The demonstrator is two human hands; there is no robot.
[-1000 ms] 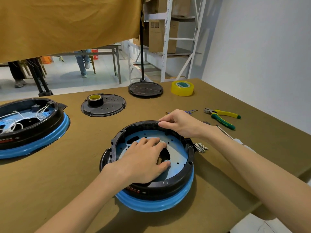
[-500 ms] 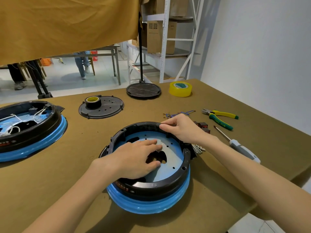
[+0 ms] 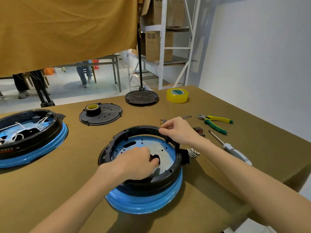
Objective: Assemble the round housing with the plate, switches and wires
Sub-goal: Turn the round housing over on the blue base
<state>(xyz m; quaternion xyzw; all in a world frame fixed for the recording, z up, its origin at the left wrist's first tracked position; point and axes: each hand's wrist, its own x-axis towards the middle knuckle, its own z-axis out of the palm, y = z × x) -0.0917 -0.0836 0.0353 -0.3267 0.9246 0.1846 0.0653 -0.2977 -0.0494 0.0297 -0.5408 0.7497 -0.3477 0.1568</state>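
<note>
— At the near middle of the surface [image 3: 50, 190], what is the round housing [image 3: 143, 182] doing there?

— It is sitting open side up, black rim over a blue base, with the blue-filmed plate [image 3: 161, 150] lying inside — probably so both hands can reach down into it.

— And the left hand [image 3: 134, 163]?

— It is resting on the plate, fingers curled down by the dark central cutout; I am guessing it is seating or turning the plate, though I cannot tell whether it is gripping an edge.

— The right hand [image 3: 178, 130]?

— It is pinching the far rim between thumb and fingertips, likely steadying the housing.

— The remaining parts?

— They are waiting just beside the housing on the right — red-faced rocker switches [image 3: 198, 131], thin wires [image 3: 186, 117], a heap of screws [image 3: 191, 152], a screwdriver [image 3: 234, 149] and pliers [image 3: 215, 123], all within the right hand's reach.
</note>
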